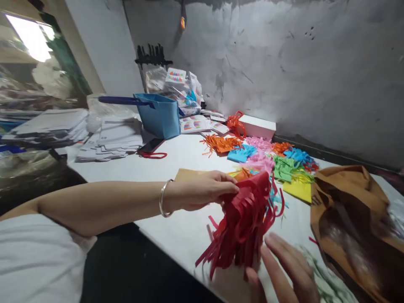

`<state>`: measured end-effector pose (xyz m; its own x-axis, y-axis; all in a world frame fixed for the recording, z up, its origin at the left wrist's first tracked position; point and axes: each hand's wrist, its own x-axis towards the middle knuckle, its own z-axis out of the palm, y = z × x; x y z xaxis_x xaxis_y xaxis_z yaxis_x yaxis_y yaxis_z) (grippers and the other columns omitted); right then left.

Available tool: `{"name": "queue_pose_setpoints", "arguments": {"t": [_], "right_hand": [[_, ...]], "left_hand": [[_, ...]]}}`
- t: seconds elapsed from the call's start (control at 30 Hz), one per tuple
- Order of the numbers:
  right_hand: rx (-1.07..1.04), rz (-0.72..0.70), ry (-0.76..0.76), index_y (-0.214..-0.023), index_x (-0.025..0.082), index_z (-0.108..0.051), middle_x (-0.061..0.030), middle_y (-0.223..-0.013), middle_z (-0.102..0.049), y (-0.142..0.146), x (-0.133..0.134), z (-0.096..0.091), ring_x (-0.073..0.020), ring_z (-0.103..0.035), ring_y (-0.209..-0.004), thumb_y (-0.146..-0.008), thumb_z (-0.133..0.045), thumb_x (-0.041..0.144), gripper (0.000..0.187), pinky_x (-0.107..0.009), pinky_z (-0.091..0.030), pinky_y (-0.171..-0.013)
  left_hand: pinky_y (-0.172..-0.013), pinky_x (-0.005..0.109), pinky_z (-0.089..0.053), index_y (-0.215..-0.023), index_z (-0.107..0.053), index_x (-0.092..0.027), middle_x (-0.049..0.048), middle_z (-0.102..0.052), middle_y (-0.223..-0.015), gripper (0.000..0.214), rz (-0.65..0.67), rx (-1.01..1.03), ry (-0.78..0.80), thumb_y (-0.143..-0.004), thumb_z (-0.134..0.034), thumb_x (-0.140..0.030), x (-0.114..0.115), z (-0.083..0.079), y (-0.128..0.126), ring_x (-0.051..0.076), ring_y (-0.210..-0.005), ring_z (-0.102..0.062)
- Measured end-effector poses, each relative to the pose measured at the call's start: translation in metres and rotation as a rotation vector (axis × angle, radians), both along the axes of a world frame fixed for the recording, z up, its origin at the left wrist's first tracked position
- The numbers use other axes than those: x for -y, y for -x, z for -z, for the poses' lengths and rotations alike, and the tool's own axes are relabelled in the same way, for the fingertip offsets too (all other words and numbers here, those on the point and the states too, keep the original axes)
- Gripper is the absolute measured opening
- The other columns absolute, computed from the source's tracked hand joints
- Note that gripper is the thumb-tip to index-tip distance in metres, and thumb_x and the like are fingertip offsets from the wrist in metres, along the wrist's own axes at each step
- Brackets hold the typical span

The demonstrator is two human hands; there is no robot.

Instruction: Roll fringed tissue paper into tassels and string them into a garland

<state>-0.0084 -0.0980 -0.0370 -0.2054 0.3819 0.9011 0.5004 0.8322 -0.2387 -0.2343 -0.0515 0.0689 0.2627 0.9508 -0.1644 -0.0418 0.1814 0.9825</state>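
Note:
My left hand (210,190), with a silver bangle at the wrist, is closed on the top edge of a bundle of red fringed paper (244,214). The cut strips hang down over the white table and some curl out to the right. My right hand (284,271) is at the lower right, its fingers apart, close to the lower ends of the strips. Whether its fingertips touch the fringe I cannot tell. Just beyond the red bundle lie fringed paper bundles in orange (222,144), blue (241,153), pink (260,161), green (282,168) and yellow (298,190).
A brown bag (350,189) lies open-mouthed at the right. Toward the back stand a blue handled bag (162,115) and a white box (257,126). A phone (152,145) with a red strap and stacked white sheets (115,134) are on the left. A grey wall (284,63) closes the back.

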Motion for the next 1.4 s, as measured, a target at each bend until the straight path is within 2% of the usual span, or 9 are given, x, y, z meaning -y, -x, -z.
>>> {"name": "queue_pose_setpoints", "arguments": {"t": [0.13,0.27,0.37,0.53,0.67,0.77,0.87,1.27,1.4], "right_hand": [[0.22,0.072,-0.018,-0.136,0.02,-0.058,-0.0128,-0.124,-0.069,0.006,-0.004,-0.021,-0.0308,-0.066,-0.113,-0.09,-0.066,0.017,0.047,-0.048,-0.054,-0.096],[0.195,0.057,0.072,-0.124,0.019,-0.065,-0.0109,-0.115,-0.071,-0.005,-0.012,-0.008,-0.0235,-0.067,-0.109,-0.091,-0.058,0.005,0.037,-0.039,-0.055,-0.095],[0.085,0.092,0.129,-0.11,0.018,-0.069,-0.0079,-0.102,-0.073,-0.009,-0.017,0.001,-0.018,-0.07,-0.095,-0.093,-0.058,0.008,0.023,-0.031,-0.056,-0.089],[0.024,0.127,0.266,-0.105,0.019,-0.065,-0.0044,-0.092,-0.074,-0.009,-0.033,0.008,-0.0156,-0.071,-0.081,-0.097,-0.055,0.015,0.014,-0.027,-0.056,-0.077],[0.088,-0.082,0.306,-0.108,0.021,-0.064,-0.0069,-0.107,-0.069,-0.018,-0.041,0.012,-0.0165,-0.068,-0.097,-0.095,-0.048,0.008,0.024,-0.03,-0.056,-0.084],[0.198,-0.218,0.332,-0.117,0.021,-0.064,-0.0099,-0.117,-0.064,-0.022,-0.042,0.011,-0.0202,-0.062,-0.11,-0.094,-0.052,0.01,0.029,-0.038,-0.054,-0.094],[0.241,-0.233,0.358,-0.129,0.022,-0.06,-0.0108,-0.12,-0.063,-0.022,-0.041,0.012,-0.0226,-0.059,-0.114,-0.093,-0.061,0.017,0.037,-0.042,-0.053,-0.098],[0.128,-0.262,0.461,-0.105,0.021,-0.068,-0.0035,-0.094,-0.067,-0.014,-0.037,0.015,-0.0159,-0.063,-0.089,-0.092,-0.06,0.007,0.022,-0.032,-0.054,-0.08],[0.108,-0.218,0.511,-0.103,0.02,-0.063,-0.0038,-0.098,-0.066,-0.01,-0.039,0.016,-0.0151,-0.063,-0.092,-0.093,-0.058,0.006,0.018,-0.031,-0.053,-0.084]], "left_hand": [[-0.054,0.021,-0.037,-0.072,-0.062,-0.013,-0.0027,-0.058,-0.064,0.027,0.089,0.091,0.117,-0.076,-0.077,-0.035,0.011,0.031,-0.036,0.007,-0.055,-0.049],[-0.064,0.022,-0.042,-0.082,-0.067,-0.013,-0.0007,-0.062,-0.076,0.034,0.113,0.174,0.087,-0.077,-0.079,-0.044,0.019,0.056,-0.05,0.009,-0.068,-0.053],[-0.078,0.024,-0.045,-0.096,-0.07,-0.015,0.0022,-0.066,-0.091,0.036,0.192,0.251,0.048,-0.073,-0.085,-0.039,0.024,0.073,-0.055,0.013,-0.085,-0.057],[-0.077,0.027,-0.046,-0.101,-0.071,-0.016,0.0016,-0.065,-0.09,0.032,0.05,0.215,-0.007,-0.079,-0.079,-0.038,0.027,0.101,-0.062,0.013,-0.078,-0.057],[-0.074,0.026,-0.046,-0.095,-0.071,-0.015,0.0012,-0.065,-0.082,0.03,-0.028,0.241,0.004,-0.08,-0.076,-0.039,0.025,0.117,-0.058,0.013,-0.075,-0.057],[-0.075,0.026,-0.046,-0.094,-0.071,-0.015,0.0012,-0.065,-0.08,0.027,-0.036,0.283,0.015,-0.081,-0.075,-0.038,0.025,0.124,-0.052,0.013,-0.075,-0.057],[-0.077,0.026,-0.046,-0.098,-0.072,-0.015,0.0021,-0.067,-0.082,0.026,-0.011,0.296,0.018,-0.083,-0.074,-0.037,0.026,0.128,-0.049,0.013,-0.076,-0.058],[-0.073,0.023,-0.05,-0.1,-0.073,-0.013,0.0026,-0.068,-0.085,0.035,0.074,0.375,0.153,-0.075,-0.084,-0.032,0.03,0.135,-0.046,0.011,-0.075,-0.061],[-0.066,0.019,-0.049,-0.096,-0.073,-0.012,0.0019,-0.068,-0.079,0.031,0.01,0.441,0.244,-0.073,-0.085,-0.028,0.03,0.137,-0.047,0.009,-0.067,-0.061]]}}
